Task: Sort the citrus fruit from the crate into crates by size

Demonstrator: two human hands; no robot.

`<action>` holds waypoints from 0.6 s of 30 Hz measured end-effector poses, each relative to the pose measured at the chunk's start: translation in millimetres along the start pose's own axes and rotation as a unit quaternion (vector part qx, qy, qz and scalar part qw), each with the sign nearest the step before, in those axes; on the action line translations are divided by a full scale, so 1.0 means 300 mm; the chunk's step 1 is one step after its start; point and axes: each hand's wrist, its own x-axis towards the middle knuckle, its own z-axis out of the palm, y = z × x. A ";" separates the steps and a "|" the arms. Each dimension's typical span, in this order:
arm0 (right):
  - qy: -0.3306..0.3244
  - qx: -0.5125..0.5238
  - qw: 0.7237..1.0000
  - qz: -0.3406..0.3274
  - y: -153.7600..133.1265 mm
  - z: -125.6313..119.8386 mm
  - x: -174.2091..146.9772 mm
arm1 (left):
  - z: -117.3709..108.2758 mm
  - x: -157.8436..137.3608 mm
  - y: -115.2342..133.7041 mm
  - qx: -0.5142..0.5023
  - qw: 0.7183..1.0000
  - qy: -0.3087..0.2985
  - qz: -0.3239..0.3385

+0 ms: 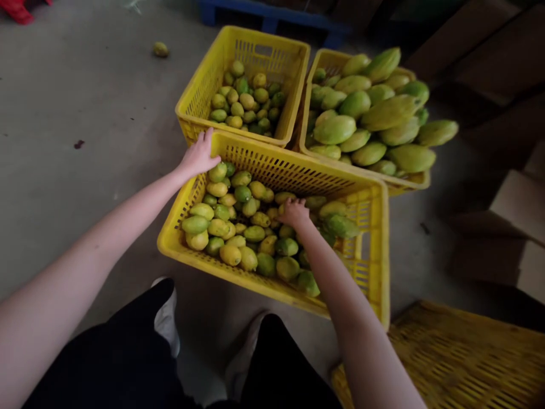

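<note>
A yellow plastic crate [272,287] sits in front of me with many small green and yellow papayas [254,233] in it. My left hand [200,153] is at its far left corner, fingers over the rim and thumb on the inner side. Inside the crate, right of the middle, my right hand [294,213] reaches down among the fruit. Its fingers are curled over a yellowish papaya [281,211], mostly covered by the hand. Larger greenish papayas [343,225] lie just to the right of that hand.
Behind stand a second yellow crate [184,111] of small papayas and a third [304,125] heaped with large ones. One loose fruit [160,50] lies on the floor. A blue pallet [272,12] is at the back, cardboard boxes [522,204] at right, another yellow crate [464,358] lower right.
</note>
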 end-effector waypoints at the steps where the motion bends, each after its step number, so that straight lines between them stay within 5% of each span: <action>1: 0.015 0.016 1.000 0.006 0.000 0.011 0.002 | 0.006 0.007 -0.009 -0.001 1.000 0.004 0.006; 5: 0.067 0.157 0.985 0.034 0.046 0.007 -0.021 | 0.029 0.030 -0.036 -0.008 0.999 0.017 0.032; 7: 0.108 0.309 0.944 0.048 0.073 -0.024 -0.047 | 0.035 0.032 -0.046 -0.014 0.999 0.027 0.041; 9: 0.133 0.519 0.844 0.045 0.087 -0.065 -0.082 | 0.028 0.026 -0.050 -0.014 0.997 0.051 0.048; 13: 0.064 0.830 0.554 0.005 0.080 -0.156 -0.167 | -0.006 -0.009 0.001 0.031 0.982 0.132 0.132; 15: 0.032 0.885 0.465 -0.008 0.068 -0.191 -0.206 | 0.003 -0.031 0.067 0.076 0.963 0.107 0.236; 18: -0.002 0.925 0.381 0.004 0.049 -0.218 -0.246 | 0.096 -0.061 0.195 0.142 0.901 -0.056 0.405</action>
